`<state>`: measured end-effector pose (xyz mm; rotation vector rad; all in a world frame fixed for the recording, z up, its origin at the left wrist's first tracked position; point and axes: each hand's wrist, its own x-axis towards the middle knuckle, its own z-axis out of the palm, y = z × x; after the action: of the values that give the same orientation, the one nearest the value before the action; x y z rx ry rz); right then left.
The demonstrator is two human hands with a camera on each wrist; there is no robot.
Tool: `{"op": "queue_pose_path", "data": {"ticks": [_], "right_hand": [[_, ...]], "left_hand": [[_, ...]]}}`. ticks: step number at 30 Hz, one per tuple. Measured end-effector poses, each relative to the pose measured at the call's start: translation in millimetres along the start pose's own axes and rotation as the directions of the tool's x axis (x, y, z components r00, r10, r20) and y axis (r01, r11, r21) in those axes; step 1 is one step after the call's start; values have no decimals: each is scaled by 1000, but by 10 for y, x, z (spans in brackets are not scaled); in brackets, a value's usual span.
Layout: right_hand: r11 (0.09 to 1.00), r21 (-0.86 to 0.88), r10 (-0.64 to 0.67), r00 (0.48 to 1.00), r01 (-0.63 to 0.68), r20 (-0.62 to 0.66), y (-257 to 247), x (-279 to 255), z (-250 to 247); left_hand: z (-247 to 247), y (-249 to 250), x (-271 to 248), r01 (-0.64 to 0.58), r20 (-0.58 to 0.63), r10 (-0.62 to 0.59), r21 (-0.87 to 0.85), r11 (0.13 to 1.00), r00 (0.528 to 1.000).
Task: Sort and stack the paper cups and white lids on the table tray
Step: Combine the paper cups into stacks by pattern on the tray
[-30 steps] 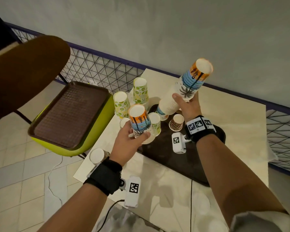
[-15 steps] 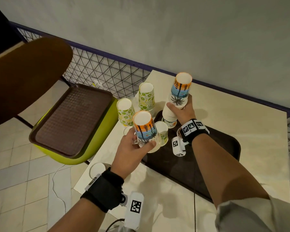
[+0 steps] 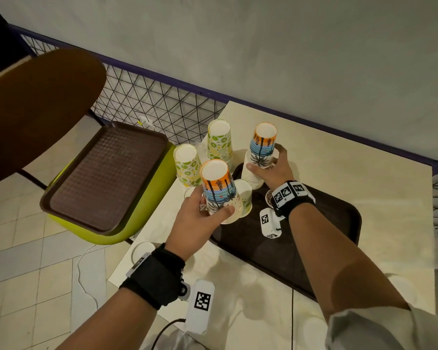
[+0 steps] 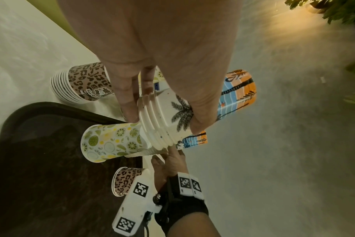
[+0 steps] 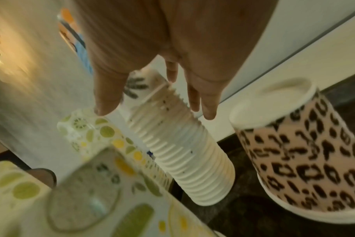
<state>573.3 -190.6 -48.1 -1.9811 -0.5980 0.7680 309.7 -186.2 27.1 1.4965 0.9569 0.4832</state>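
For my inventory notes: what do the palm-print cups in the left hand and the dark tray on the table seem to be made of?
Palm-print cups: apparently thin paper with a matte printed wall; rolled white rims show where they nest.
Dark tray: probably moulded plastic, dark brown, with a raised rounded rim and a dull, faintly mottled surface.

Tray's (image 3: 339, 238) near half lies open — cup stacks (image 3: 219, 144) crowd its far corner.
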Motion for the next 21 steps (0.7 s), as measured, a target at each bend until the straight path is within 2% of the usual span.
{"op": "queue_pose_path", "data": {"ticks": [2, 4, 7, 9, 11, 13, 16, 18, 21], "right_hand": [[1000, 15, -18, 999, 18, -35, -90, -132, -123], [996, 70, -49, 990, 59, -130, -195, -295, -257], [979, 80, -149, 926, 188, -348, -379, -634, -436], [960, 63, -226, 885, 274, -406, -492, -932, -490], [947, 81, -274, 915, 310, -296, -568, -1239, -459], [948, 73, -307, 950, 311, -61, -571, -1468, -349], [942, 176, -320, 924, 287, 209, -501, -1631, -183], [938, 269, -294, 912, 218, 286, -476, -1671, -153], [936, 280, -291, 917, 214, 272, -447, -1667, -186]], "left_hand": [[2, 23, 2, -8, 0, 8, 26, 1000, 1000], [8, 55, -2, -14, 9, 14, 41, 999, 1000], [30, 126, -8, -30, 20, 29, 41, 999, 999], [53, 167, -13, -48, 28, 47, 44, 998, 999], [75, 197, -21, -66, 46, 64, 49, 997, 997], [98, 211, -28, -91, 64, 85, 84, 992, 994], [110, 196, -18, -128, 98, 113, 163, 978, 989], [103, 194, -14, -148, 134, 123, 194, 970, 983], [103, 254, -47, -201, 175, 164, 219, 955, 971]]}}
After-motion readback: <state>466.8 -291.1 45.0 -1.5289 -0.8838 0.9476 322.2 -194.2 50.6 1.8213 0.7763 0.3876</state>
